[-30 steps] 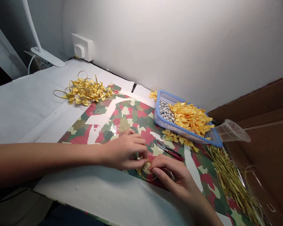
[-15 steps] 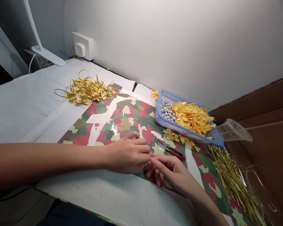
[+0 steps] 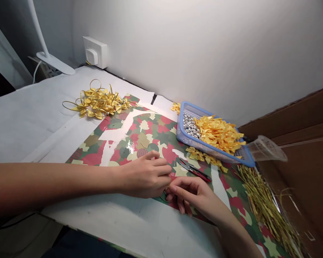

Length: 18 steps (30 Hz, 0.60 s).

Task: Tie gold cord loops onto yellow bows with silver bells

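My right hand (image 3: 195,193) pinches a thin gold cord (image 3: 164,200) between thumb and forefinger, its other fingers loosely curled. A small loop of the cord shows below the fingertips. My left hand (image 3: 148,177) is closed at the same cord, back upward; its fingertips are mostly hidden. A thin cord end rises past the far side of this hand. Just beyond the right hand lie thread snips (image 3: 195,170) with red handles, on a camouflage-like patterned sheet (image 3: 161,134).
A blue basket (image 3: 181,123) holds yellow ribbon bows (image 3: 218,132) and silver bells (image 3: 190,126). Finished-looking gold loops with bows (image 3: 101,102) are heaped at far left. Gold cords (image 3: 266,208) lie at right, near a clear plastic cup (image 3: 267,148). A lamp base (image 3: 55,62) stands at back left.
My right fingertips have shifted slightly left and down against the left hand. The small cord loop below them now shows more clearly. The left hand has barely moved.
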### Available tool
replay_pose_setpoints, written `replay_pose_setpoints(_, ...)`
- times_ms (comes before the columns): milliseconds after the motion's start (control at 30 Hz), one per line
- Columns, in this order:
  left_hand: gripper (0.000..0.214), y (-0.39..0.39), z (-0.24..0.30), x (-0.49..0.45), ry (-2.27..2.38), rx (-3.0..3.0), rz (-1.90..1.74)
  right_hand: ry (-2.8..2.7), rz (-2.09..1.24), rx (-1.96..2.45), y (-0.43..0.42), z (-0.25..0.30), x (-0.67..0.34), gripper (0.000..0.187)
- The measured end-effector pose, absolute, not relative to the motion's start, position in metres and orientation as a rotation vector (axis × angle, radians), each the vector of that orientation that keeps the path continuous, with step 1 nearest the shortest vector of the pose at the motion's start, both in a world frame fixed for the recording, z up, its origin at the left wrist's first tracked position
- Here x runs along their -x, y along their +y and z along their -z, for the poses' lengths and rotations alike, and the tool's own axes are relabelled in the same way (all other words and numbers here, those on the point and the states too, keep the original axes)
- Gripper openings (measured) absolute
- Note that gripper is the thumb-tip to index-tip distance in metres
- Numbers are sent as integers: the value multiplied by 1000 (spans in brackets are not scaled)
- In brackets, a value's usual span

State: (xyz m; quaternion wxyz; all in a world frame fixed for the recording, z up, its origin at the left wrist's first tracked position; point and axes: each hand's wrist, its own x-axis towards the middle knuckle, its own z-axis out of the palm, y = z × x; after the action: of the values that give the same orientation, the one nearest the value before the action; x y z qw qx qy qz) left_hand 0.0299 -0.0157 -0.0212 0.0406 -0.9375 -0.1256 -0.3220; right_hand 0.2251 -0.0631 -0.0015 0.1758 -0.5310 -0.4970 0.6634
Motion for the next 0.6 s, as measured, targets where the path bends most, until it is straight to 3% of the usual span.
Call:
replay_pose_setpoints(400, 24, -15, 22, -30, -383, 3048, 1019, -1514, -1688, 1464, -67, 10, -230, 36)
replay_pose_setpoints(600, 16, -14, 22, -30, -343, 3096, 1010, -1606, -1622, 1455, -67, 6, -228, 35)
